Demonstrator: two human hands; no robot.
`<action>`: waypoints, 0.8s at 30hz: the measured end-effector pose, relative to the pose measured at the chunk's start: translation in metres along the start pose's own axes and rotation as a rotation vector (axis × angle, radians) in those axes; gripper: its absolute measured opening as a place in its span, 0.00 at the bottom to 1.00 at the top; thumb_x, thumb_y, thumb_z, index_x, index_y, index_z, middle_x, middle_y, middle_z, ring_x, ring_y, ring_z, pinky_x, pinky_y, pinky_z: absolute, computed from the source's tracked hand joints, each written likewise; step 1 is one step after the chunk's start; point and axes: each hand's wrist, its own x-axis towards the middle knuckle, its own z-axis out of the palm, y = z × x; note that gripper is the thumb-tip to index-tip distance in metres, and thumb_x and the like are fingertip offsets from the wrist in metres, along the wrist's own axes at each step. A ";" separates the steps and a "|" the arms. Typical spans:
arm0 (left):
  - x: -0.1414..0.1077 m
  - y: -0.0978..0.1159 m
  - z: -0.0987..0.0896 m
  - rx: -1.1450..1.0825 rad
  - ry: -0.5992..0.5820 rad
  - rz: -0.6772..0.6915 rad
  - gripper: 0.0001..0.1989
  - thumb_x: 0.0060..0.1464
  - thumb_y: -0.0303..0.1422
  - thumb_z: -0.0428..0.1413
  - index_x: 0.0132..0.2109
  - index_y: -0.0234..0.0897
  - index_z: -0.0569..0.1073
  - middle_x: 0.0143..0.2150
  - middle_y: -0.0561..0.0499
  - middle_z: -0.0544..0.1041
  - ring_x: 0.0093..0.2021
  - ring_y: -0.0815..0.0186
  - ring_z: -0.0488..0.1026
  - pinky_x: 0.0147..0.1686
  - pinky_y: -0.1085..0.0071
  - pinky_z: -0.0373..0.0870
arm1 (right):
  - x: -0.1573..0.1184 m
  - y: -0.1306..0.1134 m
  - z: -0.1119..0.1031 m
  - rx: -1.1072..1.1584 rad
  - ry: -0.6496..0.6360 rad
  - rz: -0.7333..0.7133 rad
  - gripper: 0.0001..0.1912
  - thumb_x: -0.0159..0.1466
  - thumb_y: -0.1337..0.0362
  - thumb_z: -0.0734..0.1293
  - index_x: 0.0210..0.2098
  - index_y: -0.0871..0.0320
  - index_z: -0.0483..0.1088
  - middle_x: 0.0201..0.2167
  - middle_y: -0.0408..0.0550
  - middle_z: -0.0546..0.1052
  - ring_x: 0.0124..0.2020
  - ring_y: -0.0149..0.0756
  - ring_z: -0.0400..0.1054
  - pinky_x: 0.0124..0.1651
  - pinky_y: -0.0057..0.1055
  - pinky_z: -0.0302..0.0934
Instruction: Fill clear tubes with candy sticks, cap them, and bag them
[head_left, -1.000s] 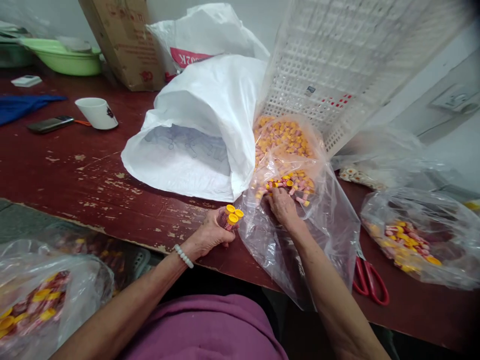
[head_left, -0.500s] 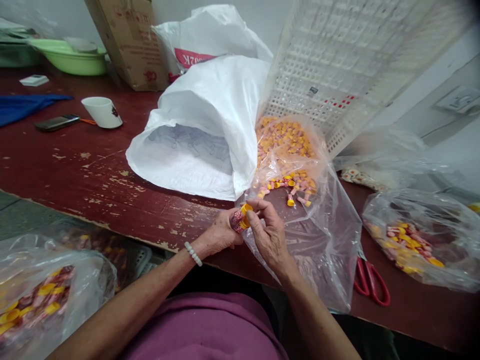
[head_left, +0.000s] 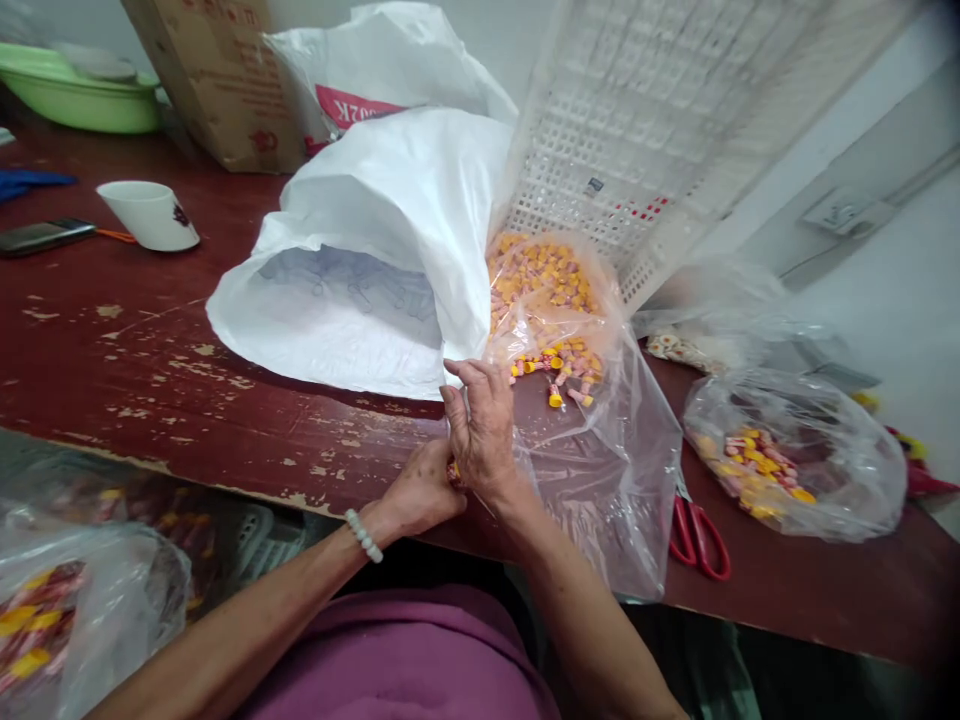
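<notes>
My left hand, with a pale bead bracelet at its wrist, is closed around small red-patterned pieces with yellow ends. Only a sliver of them shows, because my right hand covers the rest. My right hand is just above and touches the left. Its thumb and forefinger come together at the lower right corner of the white sack; what they pinch, if anything, I cannot make out. Thin loops show inside the sack's mouth. Beside it, a clear plastic bag holds many similar yellow-ended pieces.
Red-handled scissors lie right of the clear bag. Farther right sits another bag of pieces. A white perforated crate leans behind. Leftward are a cup, a phone and a green basin. A filled bag stands lower left.
My right hand has left the yellow ends of the pieces and moved up and left, to the sack's corner. My left hand has turned, hiding most of the pieces. The view has shifted right.
</notes>
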 end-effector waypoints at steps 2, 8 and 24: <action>-0.003 -0.003 -0.001 0.033 -0.029 -0.063 0.14 0.32 0.18 0.52 0.29 0.38 0.70 0.24 0.55 0.68 0.24 0.69 0.62 0.23 0.73 0.58 | -0.001 -0.003 -0.001 0.064 0.021 0.026 0.14 0.68 0.62 0.55 0.50 0.57 0.65 0.45 0.51 0.72 0.49 0.36 0.65 0.53 0.38 0.60; 0.000 -0.004 -0.019 -0.393 -0.056 -0.322 0.12 0.33 0.21 0.56 0.31 0.37 0.68 0.24 0.56 0.67 0.22 0.72 0.63 0.21 0.74 0.61 | -0.021 -0.003 -0.026 -0.053 -0.364 -0.119 0.30 0.62 0.52 0.62 0.60 0.60 0.55 0.56 0.58 0.64 0.58 0.45 0.57 0.59 0.45 0.54; -0.060 -0.016 -0.058 -0.810 0.181 -0.285 0.08 0.24 0.24 0.58 0.20 0.32 0.67 0.21 0.54 0.70 0.22 0.70 0.66 0.21 0.74 0.65 | -0.050 -0.033 0.047 -0.104 -0.521 -0.421 0.37 0.55 0.45 0.67 0.59 0.55 0.57 0.47 0.57 0.71 0.45 0.48 0.68 0.44 0.41 0.66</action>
